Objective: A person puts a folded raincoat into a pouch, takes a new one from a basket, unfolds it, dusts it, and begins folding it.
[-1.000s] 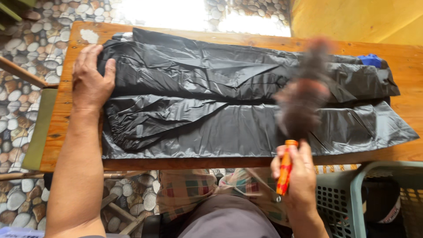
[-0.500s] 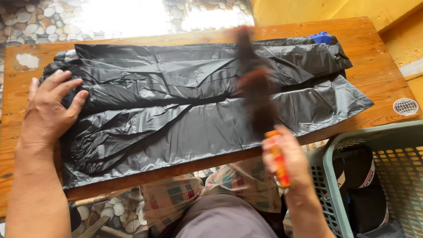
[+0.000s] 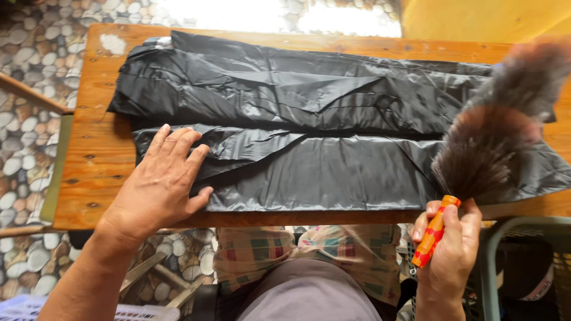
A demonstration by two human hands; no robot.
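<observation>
While my left hand (image 3: 159,181) lies flat, fingers spread, on the black plastic sheet (image 3: 321,125) running left-right across the table (image 3: 98,178), right hand (image 3: 451,252) fingers grip the feather duster (image 3: 476,160) over its right end.

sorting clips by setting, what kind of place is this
Probably a home porch or patio rather than a workshop: a pebble-patterned floor, a worn wooden table and a plastic laundry basket beside the seated person, with bright daylight at the far edge.
</observation>
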